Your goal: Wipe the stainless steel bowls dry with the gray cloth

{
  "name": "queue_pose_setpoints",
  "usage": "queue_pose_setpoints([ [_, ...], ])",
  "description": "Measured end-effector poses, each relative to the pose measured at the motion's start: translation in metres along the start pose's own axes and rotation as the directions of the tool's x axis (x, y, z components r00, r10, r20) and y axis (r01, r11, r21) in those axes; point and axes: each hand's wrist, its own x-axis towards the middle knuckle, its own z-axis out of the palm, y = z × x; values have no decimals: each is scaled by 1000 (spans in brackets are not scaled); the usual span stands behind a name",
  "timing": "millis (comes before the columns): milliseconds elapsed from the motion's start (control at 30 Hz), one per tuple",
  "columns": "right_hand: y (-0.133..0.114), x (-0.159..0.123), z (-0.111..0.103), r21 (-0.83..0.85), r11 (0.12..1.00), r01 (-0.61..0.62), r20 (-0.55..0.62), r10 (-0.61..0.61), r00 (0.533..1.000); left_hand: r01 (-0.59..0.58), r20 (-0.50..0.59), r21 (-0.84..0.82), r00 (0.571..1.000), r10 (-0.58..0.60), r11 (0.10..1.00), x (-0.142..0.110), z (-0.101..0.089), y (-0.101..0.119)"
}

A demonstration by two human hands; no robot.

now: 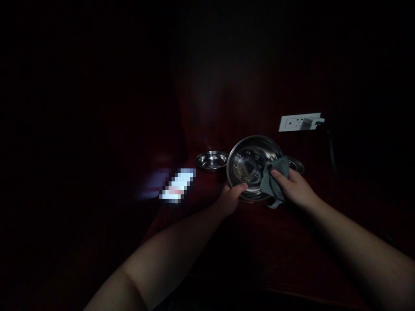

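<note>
A shiny steel bowl [248, 166] is tilted up so that its inside faces me. My left hand [231, 198] grips its lower left rim, thumb over the edge and the other fingers hidden behind. Against the bowl's right side, my right hand [296, 185] is closed on a grey-green cloth [275, 179], which covers part of the rim and inner wall. One corner of the cloth hangs below the rim. Behind the bowl on the left sits a smaller steel dish [212, 160]. Another steel dish [296, 165] is partly hidden behind the cloth and my right hand.
A lit phone-like screen [177, 186], blurred into blocks, lies left of the bowl. On the back wall is a white socket plate [293, 123] with a plug [311, 123] in it, and a dark cord runs down on the right. The surface is dark red and dimly lit.
</note>
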Motion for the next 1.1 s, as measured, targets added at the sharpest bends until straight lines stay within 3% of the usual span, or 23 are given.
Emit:
queue_pose_setpoints([
  [1100,-2,0,0,24,999,-20,11,20,1000,-8,1,0,1000,8,1000,0,-1,-1],
])
